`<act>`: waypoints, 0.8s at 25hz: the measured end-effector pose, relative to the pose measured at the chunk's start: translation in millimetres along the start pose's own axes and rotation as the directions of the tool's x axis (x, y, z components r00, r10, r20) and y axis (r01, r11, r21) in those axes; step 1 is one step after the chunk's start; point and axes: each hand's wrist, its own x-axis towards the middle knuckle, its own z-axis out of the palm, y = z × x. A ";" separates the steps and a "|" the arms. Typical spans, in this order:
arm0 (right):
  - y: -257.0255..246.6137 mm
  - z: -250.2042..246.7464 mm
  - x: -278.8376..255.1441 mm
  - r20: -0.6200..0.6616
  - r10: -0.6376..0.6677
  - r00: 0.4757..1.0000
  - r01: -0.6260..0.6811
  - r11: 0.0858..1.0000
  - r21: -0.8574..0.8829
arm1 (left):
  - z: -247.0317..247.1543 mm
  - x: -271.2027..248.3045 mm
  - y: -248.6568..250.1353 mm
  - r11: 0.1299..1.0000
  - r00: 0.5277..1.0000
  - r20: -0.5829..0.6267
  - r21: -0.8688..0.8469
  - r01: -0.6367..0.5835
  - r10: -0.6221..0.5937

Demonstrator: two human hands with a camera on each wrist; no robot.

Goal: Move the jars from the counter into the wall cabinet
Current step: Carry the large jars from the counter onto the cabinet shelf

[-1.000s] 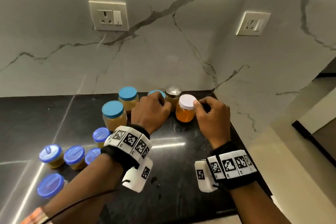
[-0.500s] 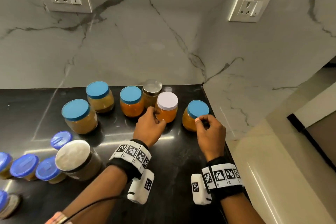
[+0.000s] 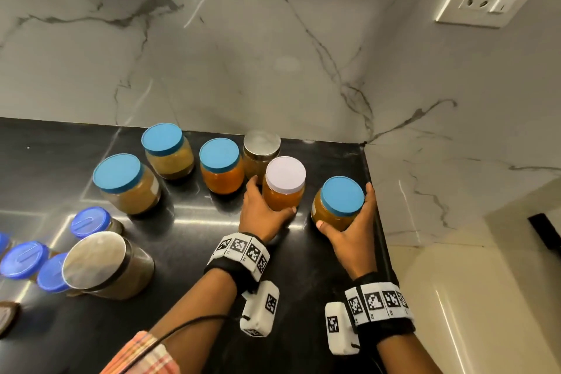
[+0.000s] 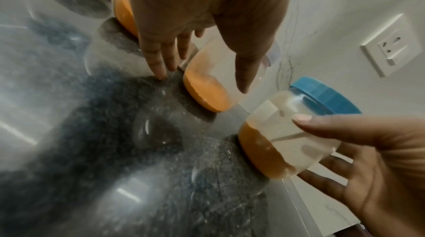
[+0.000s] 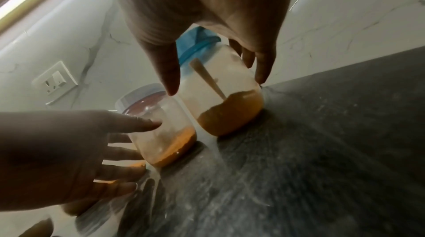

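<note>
A white-lid jar [image 3: 283, 184] of orange paste stands on the black counter [image 3: 188, 252]. My left hand [image 3: 271, 196] wraps it, fingers behind on its left, thumb across the front. To its right, near the counter's end, a blue-lid jar [image 3: 340, 203] of orange paste is held by my right hand [image 3: 344, 206], thumb in front and fingers on the far side. In the left wrist view the left hand [image 4: 202, 82] straddles the white-lid jar [image 4: 207, 95]. In the right wrist view the right hand [image 5: 216, 85] clasps the blue-lid jar [image 5: 225, 110], which has a wooden spoon [image 5: 207, 79] inside. Both jars rest on the counter.
Behind stand a steel-lid jar [image 3: 261, 152] and three more blue-lid jars [image 3: 221, 165], [image 3: 167, 150], [image 3: 124, 182]. A large steel-lid jar [image 3: 103, 264] and small blue-capped pots [image 3: 89, 222] sit at the left. The counter ends at the marble side wall [image 3: 440, 176] just right of my right hand.
Both hands have gone from curled at the jars' near sides to wrapped round the jar bodies: the left on the white-lid jar, the right on the blue-lid jar. The view has closed in.
</note>
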 end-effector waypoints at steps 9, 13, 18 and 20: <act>3.5 -9.8 -6.3 0.000 0.080 0.997 -0.080 0.996 0.038 | 8.5 -4.6 4.9 0.997 0.997 0.025 -0.029 -0.073 0.073; -6.1 -6.4 -38.4 -0.058 0.068 0.996 -0.065 0.996 0.058 | -16.6 -26.9 -0.2 0.985 0.986 0.045 -0.059 -0.159 0.162; -36.6 6.5 -84.2 -0.112 -0.055 0.992 0.068 0.990 0.120 | -67.5 -61.9 -2.3 0.951 0.956 0.053 -0.132 -0.278 0.287; -53.9 8.0 -100.9 -0.133 -0.140 0.981 0.161 0.975 0.154 | -92.8 -76.3 0.4 0.924 0.931 0.044 -0.145 -0.352 0.362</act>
